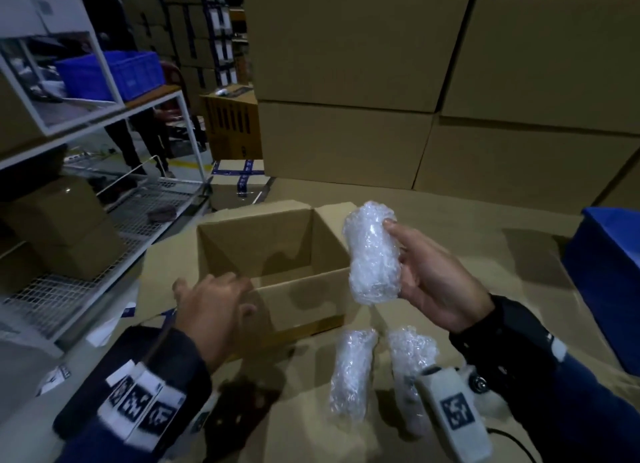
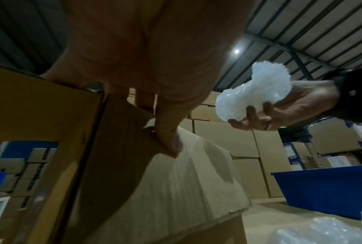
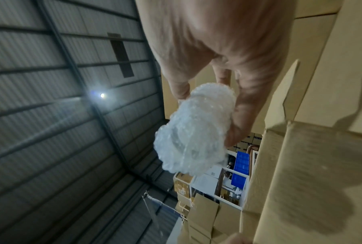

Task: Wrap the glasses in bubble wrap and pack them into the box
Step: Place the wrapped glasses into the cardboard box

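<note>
The right grip [image 1: 433, 275] curls round a bubble-wrapped glass [image 1: 374, 251] beside the open box [image 1: 304, 300]; the left grip [image 1: 214, 310] pinches its near wall; two wrapped glasses [image 1: 349, 369] lie on the table [image 1: 485, 227].

Open box [image 1: 256, 241] at table [image 1: 485, 241] centre. Just right of it, wrapped glass [image 1: 374, 254] raised in right hand [image 1: 440, 282]. Nearer, second wrapped glass [image 1: 351, 369] beside third wrapped glass [image 1: 412, 355]. Far right, crate [image 1: 609, 282].

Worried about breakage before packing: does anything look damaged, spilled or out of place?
Nothing stands out. The bundle in the right hand looks intact; two more bundles lie on the tabletop beside the open box.
</note>
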A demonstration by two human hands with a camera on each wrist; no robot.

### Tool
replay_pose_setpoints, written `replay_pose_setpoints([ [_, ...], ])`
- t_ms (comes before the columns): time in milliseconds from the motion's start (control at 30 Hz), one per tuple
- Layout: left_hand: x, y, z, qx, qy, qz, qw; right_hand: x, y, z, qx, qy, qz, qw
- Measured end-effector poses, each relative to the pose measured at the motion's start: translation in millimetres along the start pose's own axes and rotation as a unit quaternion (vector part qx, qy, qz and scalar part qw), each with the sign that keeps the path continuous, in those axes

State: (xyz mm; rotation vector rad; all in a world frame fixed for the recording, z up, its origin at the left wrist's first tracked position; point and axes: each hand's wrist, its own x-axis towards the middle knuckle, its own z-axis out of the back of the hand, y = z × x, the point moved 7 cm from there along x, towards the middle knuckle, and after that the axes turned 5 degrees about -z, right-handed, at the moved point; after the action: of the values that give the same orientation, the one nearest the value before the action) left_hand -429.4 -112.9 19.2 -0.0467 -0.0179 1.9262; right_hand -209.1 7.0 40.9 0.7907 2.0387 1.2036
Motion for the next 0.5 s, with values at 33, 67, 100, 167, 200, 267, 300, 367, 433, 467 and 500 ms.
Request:
replay_pose_setpoints([
  [33, -10, 3, 0, -0.004, -0.007, 0.002, 1.000, 2, -1, -5, -0.013, 0.003, 0.001, 1.000],
  [67, -21, 7, -5, -0.011, -0.007, 0.004, 1.000, 4, -2, -11, -0.025, 0.007, 0.000, 1.000],
  [100, -32, 7, -7, -0.021, -0.014, 0.000, 1.000, 5, -3, -18, -0.036, 0.014, -0.003, 0.999],
  [167, -52, 6, -10, -0.031, -0.047, -0.017, 0.998, 8, -5, -35, -0.062, 0.037, -0.018, 0.997],
  [200, -61, 6, -10, -0.037, -0.062, -0.022, 0.997, 10, -6, -45, -0.075, 0.055, -0.027, 0.995],
  [267, -75, 11, -10, -0.053, -0.085, -0.023, 0.995, 15, -9, -63, -0.101, 0.083, -0.048, 0.990],
  [300, -81, 14, -8, -0.053, -0.086, -0.022, 0.995, 18, -10, -72, -0.116, 0.091, -0.061, 0.987],
  [367, -89, 19, -4, -0.052, -0.099, -0.036, 0.993, 24, -14, -87, -0.154, 0.104, -0.094, 0.978],
  [433, -93, 21, -2, -0.048, -0.111, -0.067, 0.990, 30, -18, -100, -0.190, 0.120, -0.118, 0.967],
  [467, -95, 21, -3, -0.049, -0.113, -0.073, 0.990, 32, -20, -105, -0.207, 0.123, -0.125, 0.962],
  [500, -96, 21, -4, -0.051, -0.121, -0.078, 0.988, 34, -21, -110, -0.224, 0.124, -0.129, 0.958],
])
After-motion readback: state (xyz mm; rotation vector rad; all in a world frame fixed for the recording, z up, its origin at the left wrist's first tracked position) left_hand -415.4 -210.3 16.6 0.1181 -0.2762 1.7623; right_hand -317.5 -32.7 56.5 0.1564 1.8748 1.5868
